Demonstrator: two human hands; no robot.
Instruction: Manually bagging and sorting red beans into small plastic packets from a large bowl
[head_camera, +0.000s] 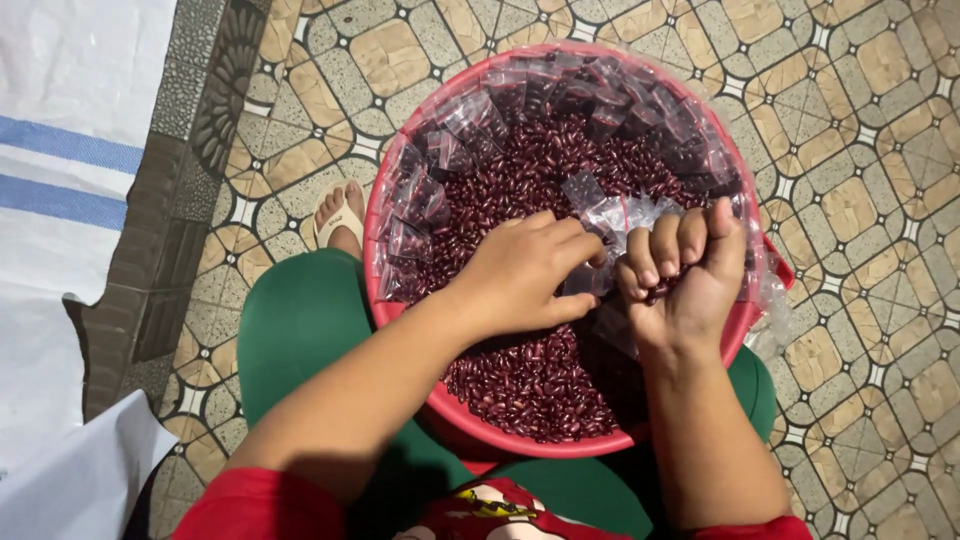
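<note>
The left hand pinches a small plastic bag; the right hand is curled around red beans, mostly hidden inside.

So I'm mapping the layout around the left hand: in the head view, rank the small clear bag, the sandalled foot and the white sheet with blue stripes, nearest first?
1. Small clear bag: right at the left hand's fingertips, inside the red basin.
2. Sandalled foot: on the tiled floor, outside the basin's left rim.
3. White sheet with blue stripes: far left edge.
</note>
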